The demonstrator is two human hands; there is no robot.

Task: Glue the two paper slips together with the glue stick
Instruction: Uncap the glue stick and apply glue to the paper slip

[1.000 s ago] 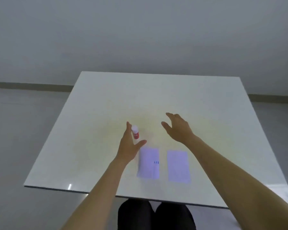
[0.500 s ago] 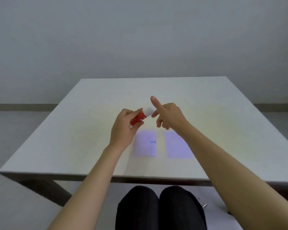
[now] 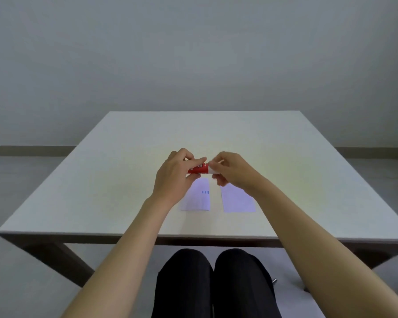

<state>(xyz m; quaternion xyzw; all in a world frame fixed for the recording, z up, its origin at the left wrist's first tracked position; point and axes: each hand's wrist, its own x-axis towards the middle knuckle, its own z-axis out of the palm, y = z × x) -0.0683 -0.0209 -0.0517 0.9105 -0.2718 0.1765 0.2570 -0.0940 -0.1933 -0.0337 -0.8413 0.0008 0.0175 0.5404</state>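
Note:
A red glue stick with a white cap is held sideways above the table. My left hand grips its red body. My right hand pinches the white cap end, which is mostly hidden by the fingers. Below the hands two pale paper slips lie flat side by side: the left slip carries small blue marks, the right slip is plain and partly covered by my right wrist.
The white table stretches far to the back and to both sides; its front edge runs just below the slips. My knees in dark trousers sit under the table edge. A grey wall stands behind.
My left hand picked the glue stick up from the table and turned it sideways. My right hand closed on its cap end. The camera tilted so the view now sits lower.

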